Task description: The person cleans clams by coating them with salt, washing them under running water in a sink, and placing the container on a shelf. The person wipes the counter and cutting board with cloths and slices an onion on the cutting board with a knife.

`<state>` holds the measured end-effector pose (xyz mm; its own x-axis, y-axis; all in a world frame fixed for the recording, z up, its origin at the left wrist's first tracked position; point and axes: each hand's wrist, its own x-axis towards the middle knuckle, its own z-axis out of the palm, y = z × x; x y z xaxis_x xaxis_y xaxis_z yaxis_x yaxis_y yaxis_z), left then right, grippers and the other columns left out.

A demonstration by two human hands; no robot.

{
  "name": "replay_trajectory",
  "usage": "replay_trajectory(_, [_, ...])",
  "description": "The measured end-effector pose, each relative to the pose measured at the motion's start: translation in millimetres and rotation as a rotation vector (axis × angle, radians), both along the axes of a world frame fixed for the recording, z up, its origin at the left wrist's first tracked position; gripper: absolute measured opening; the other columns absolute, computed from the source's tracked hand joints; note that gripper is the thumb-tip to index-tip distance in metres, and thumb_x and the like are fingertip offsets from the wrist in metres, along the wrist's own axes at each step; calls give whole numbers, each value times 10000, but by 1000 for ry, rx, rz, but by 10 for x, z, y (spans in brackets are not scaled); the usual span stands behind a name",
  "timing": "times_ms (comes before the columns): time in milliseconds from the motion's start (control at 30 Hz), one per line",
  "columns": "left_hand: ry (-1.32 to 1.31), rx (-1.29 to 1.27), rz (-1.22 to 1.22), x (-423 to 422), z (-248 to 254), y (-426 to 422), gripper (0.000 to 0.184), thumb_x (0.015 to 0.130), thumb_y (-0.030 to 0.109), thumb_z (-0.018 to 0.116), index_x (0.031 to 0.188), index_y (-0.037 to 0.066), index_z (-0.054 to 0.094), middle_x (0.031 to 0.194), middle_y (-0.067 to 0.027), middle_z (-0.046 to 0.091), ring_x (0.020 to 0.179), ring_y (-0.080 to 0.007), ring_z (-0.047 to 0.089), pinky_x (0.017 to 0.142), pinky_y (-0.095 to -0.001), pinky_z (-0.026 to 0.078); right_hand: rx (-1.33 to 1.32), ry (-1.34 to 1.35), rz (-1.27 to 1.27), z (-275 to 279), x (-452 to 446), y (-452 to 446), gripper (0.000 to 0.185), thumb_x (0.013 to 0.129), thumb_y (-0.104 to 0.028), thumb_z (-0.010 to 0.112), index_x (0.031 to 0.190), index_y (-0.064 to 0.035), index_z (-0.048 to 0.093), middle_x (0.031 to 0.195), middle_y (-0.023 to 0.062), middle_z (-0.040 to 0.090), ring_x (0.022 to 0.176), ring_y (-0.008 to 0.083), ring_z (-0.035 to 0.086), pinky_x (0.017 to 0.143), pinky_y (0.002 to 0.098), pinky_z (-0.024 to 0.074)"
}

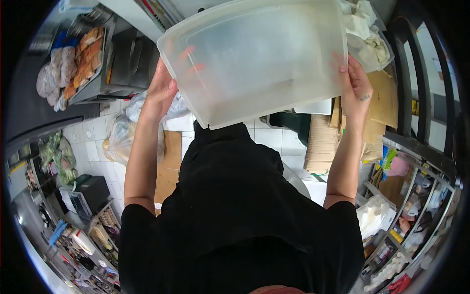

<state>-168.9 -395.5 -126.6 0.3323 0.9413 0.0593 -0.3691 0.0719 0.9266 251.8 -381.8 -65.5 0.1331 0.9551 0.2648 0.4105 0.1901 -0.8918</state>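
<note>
Left hand (161, 92) and right hand (356, 89) hold a bin (264, 54) (top cropped).

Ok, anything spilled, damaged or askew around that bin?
Nothing clearly stands out. The plastic bin is slanted between the left hand and right hand, but shows no obvious crack or spill; fine scratches would be too small to tell.

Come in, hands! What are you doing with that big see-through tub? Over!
Left hand and right hand gripping opposite ends. Tub held up before the body. Possible obstacle: cardboard near right wrist. Over.
</note>
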Motion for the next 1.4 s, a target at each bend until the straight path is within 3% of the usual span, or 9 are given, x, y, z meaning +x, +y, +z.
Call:
replay_trajectory(233, [-142, 42, 67, -550, -236, -300, 1096, 806, 477, 750, 1606, 209, 52, 1621, -185, 210, 1400, -426, 396, 1085, -580, 387, 20, -5, 31, 154, -685, -82, 360, 1014, -105, 574, 1314, 90, 538, 1239, 133, 676, 1080, 196, 673, 898, 300, 538])
replay_trajectory(433, [-189, 44, 92, -1424, -401, -596, 1111, 801, 531, 751, 1606, 256, 36, 1633, -154, 197, 1420, -422, 367, 1089, -586, 376, 44, -63, 93, 246, -1644, -303, 370, 1003, -97, 587, 1322, 83, 540, 1234, 151, 676, 1089, 204, 673, 901, 301, 541])
replay_trajectory(633, [-243, -24, 162, -2098, -470, -902, 1111, 805, 607, 723, 1603, 294, 16, 1632, -157, 187, 1435, -428, 331, 1085, -606, 368, 97, -191, 136, 308, -2412, -388, 355, 968, -72, 631, 1298, 54, 593, 1195, 162, 693, 1090, 188, 670, 888, 290, 543])
replay_trajectory(967, [-289, -1, 308, -2785, -526, -1371, 1069, 823, 620, 692, 1597, 353, 6, 1646, -188, 123, 1448, -467, 278, 1073, -633, 353, 238, -205, 324, 446, -3396, -375, 338, 949, -77, 661, 1274, 14, 639, 1178, 145, 706, 1093, 203, 680, 841, 284, 551])
replay_trajectory(1167, [-379, -63, 314, -2879, -643, -1394, 980, 880, 457, 693, 1600, 313, 43, 1627, -181, 195, 1423, -442, 338, 1058, -605, 389, 179, -281, 335, 435, -3521, -283, 345, 945, -109, 676, 1279, -25, 650, 1163, 138, 714, 1081, 212, 692, 816, 279, 552])
replay_trajectory(1400, [-363, -142, 274, -2545, -648, -1198, 914, 897, 309, 656, 1602, 274, 75, 1560, -198, 319, 1359, -439, 438, 999, -601, 454, 104, -204, 293, 237, -3068, -91, 343, 949, -102, 671, 1283, -31, 647, 1122, 115, 730, 957, 121, 677, 805, 247, 535])
